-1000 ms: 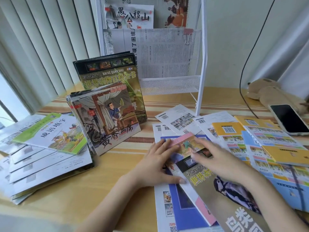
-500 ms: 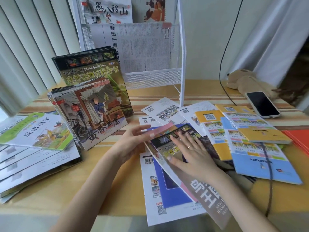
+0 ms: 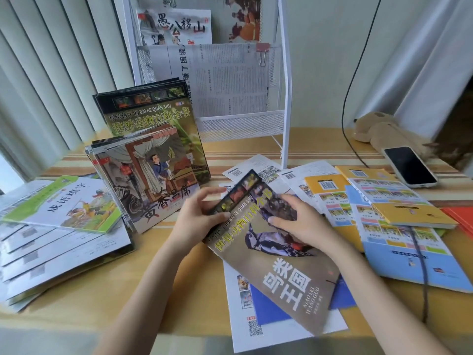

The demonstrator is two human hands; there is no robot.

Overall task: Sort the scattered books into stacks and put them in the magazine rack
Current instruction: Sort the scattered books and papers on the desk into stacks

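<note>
A brown bird book [image 3: 276, 267] with a woodpecker on its cover is lifted at its far end, tilted over the blue-and-white booklets [image 3: 261, 311] beneath. My left hand [image 3: 202, 216] grips its top left corner, thumb on the cover. My right hand [image 3: 299, 221] holds its top right part, fingers spread on the cover. A white wire magazine rack [image 3: 284, 98] stands at the back with papers and picture books in it. Two stacks lean against it: a dark animal encyclopedia stack [image 3: 151, 116] and a picture-book stack [image 3: 151, 180] in front.
A fanned pile of thin books topped by a green-edged one [image 3: 66, 203] lies at left. Yellow and blue booklets [image 3: 384, 213] spread at right, a black cable [image 3: 419, 254] across them. A phone [image 3: 409, 166] and a plush toy [image 3: 378, 129] sit at back right.
Both hands went from pressing flat on the pile to gripping the bird book's far end and lifting it clear. The pink booklet that lay under it is no longer visible.
</note>
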